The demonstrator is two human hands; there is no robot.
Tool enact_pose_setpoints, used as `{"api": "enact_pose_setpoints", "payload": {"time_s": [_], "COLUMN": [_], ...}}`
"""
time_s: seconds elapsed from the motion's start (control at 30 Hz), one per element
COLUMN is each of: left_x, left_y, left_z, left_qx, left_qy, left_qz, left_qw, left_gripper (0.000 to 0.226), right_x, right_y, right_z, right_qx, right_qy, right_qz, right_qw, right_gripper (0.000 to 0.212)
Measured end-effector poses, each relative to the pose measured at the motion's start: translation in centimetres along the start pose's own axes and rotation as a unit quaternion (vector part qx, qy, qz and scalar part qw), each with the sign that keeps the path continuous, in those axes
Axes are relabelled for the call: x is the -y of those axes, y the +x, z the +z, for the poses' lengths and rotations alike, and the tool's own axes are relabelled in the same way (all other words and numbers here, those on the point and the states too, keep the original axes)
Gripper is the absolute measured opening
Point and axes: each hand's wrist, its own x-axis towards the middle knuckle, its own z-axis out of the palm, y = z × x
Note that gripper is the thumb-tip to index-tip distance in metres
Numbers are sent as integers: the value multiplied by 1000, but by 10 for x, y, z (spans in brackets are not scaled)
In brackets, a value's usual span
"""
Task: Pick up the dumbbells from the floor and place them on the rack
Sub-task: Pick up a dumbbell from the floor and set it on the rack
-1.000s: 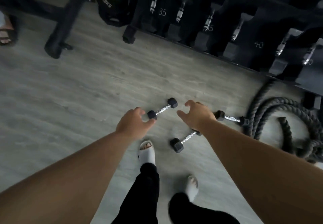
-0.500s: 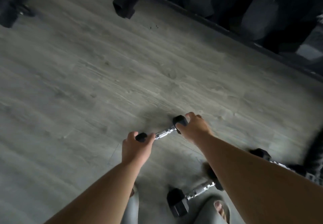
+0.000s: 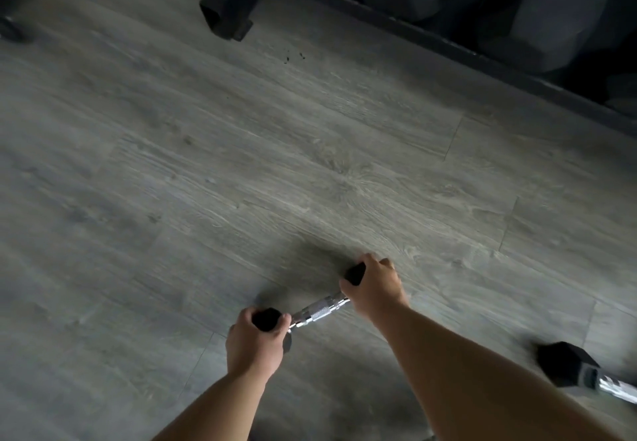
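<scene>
A small dumbbell point(image 3: 320, 311) with black hex ends and a chrome handle lies on the grey wood floor, low in the middle of the head view. My left hand point(image 3: 255, 344) is closed over its near black end. My right hand point(image 3: 374, 285) is closed over its far black end. Only the chrome handle shows between them. A second dumbbell point(image 3: 568, 366) lies at the lower right, partly cut off by the frame. The dark rack point(image 3: 482, 51) runs along the top right, with large dumbbell heads stored in it.
A black rack foot point(image 3: 229, 15) juts onto the floor at the top centre. Another dark base sits at the top left edge point(image 3: 13, 32). Grey plank floor stretches between my hands and the rack.
Both hands have closed on the two ends of the small dumbbell. The camera has dropped closer to the floor, so my feet, the third dumbbell and the rope have left the view.
</scene>
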Motion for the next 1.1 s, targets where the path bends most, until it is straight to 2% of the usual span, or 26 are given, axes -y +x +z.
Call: {"api": "enact_pose_setpoints", "payload": {"time_s": [0.17,0.33,0.43,0.53,0.73,0.93,1.1], "left_x": [-41,-127,-187,-246,-358,-473,-560], "left_y": [-18,-64,-104,-148,-244,-349,-439], "left_z": [-34,-101,-149,-199,-294,-381,-440], "left_qx": [-24,-42,-56,-59,-65,-63,-86], "left_qy": [2,6,-8,-20,-19,56,145], "left_qz": [43,98,141,198,324,442,514], "left_qw": [999,994,988,978,944,893,841], "left_gripper": [44,47,41,36,51,60,69], "right_x": [1,29,54,81,127,168,198], "right_y": [-35,-99,-143,-193,-297,-401,-470], "right_z": [-25,-89,-139,-194,-291,-388,-466], "right_qx": [-39,-63,-87,-111,-131,-111,-66], "right_qy": [104,218,287,362,492,621,674], "right_qz": [52,90,100,113,136,145,142], "right_qw": [992,970,949,918,850,762,722], "right_gripper": [45,41,37,33,32,28,32]}}
